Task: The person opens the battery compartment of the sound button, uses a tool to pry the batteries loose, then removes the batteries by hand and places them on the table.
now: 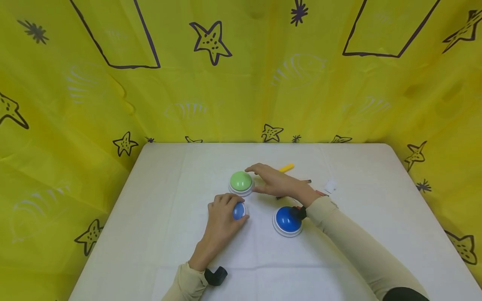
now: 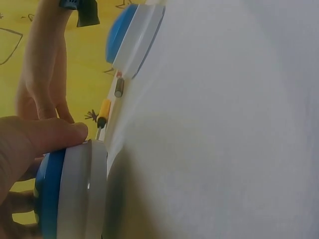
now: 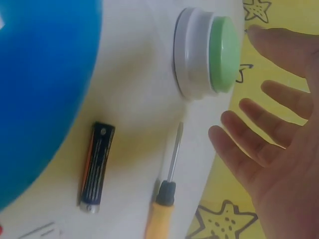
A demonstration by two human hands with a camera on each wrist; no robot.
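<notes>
My left hand grips a round push button with a blue dome and white base, thumb on one side and fingers round the other. In the left wrist view this blue button stands close over the white cloth, its base toward it. My right hand reaches over the table, its thumb and fingers spread beside a green push button. In the right wrist view a gap shows between those loosely bent fingers and the green button. A darker blue button sits below my right wrist.
Beyond the right forearm lie a yellow-handled screwdriver, a battery and a small white piece. The white-covered table ends at a yellow curtain behind and at both sides.
</notes>
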